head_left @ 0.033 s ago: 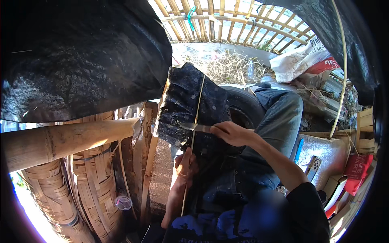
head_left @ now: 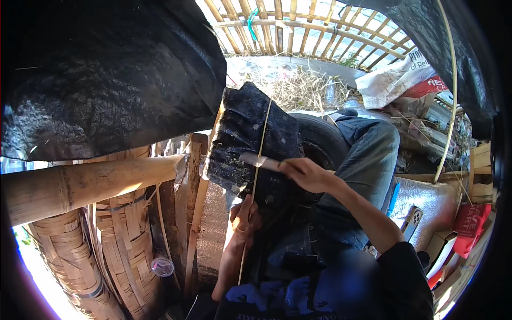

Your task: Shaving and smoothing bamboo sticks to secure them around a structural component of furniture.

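My right hand (head_left: 304,175) grips a knife (head_left: 261,161) whose broad blade lies across a thin bamboo strip (head_left: 266,120). My left hand (head_left: 243,214) is closed round the same strip nearer my body, the forefinger stretched along it. Under the strip a dark patterned cloth (head_left: 280,128) covers my lap, creased toward its left side. The strip runs from the cloth's far edge down past my left wrist. The knife's handle is hidden in my right fist.
At left a thick bamboo pole (head_left: 96,184) sticks out above tall woven bamboo baskets (head_left: 120,229). A tyre (head_left: 322,138) stands beside my jeans-clad leg. Dry straw (head_left: 306,88) lies ahead, before a slatted bamboo fence (head_left: 304,24). On the right are a phone (head_left: 413,221) and a red bag (head_left: 472,226).
My right hand and the knife have shifted slightly away from me along the strip. My left hand stays in place.
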A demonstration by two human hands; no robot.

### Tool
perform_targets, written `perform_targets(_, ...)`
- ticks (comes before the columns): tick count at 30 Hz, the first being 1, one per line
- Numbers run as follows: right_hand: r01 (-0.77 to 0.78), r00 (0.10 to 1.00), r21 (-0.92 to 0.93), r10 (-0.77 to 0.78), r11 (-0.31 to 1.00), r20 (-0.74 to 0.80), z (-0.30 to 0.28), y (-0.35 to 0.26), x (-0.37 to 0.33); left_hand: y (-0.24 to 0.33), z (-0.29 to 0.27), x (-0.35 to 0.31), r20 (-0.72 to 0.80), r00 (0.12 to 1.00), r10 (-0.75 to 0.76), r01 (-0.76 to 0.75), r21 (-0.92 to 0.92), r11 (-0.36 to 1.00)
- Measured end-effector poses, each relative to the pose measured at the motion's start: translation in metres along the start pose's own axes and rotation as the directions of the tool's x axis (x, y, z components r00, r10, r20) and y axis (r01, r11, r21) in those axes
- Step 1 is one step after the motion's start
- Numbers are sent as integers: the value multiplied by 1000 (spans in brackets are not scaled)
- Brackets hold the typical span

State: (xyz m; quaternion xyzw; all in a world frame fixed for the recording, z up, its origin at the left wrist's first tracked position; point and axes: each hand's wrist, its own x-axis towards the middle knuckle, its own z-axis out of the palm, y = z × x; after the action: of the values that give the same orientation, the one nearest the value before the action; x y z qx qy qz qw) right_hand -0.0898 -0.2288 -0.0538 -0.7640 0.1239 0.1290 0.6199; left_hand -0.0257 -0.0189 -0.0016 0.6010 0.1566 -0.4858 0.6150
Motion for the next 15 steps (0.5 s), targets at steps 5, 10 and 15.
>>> perform_targets(5, 265, 830, -312, -380, 913, -409, -3, -9, -10, 4, 3, -2, 72, 997, 24, -24, -1, 1000)
perform_targets(10, 37, 936, -548, -221, 836, -273, 5, -23, -21, -3, 5, 4, -4, 997, 74, -72, 168, 983)
perform_targets(15, -42, 973, -587, -102, 809, -209, 3, -16, -11, -13, 10, -2, -140, 962, 233, -168, 371, 914)
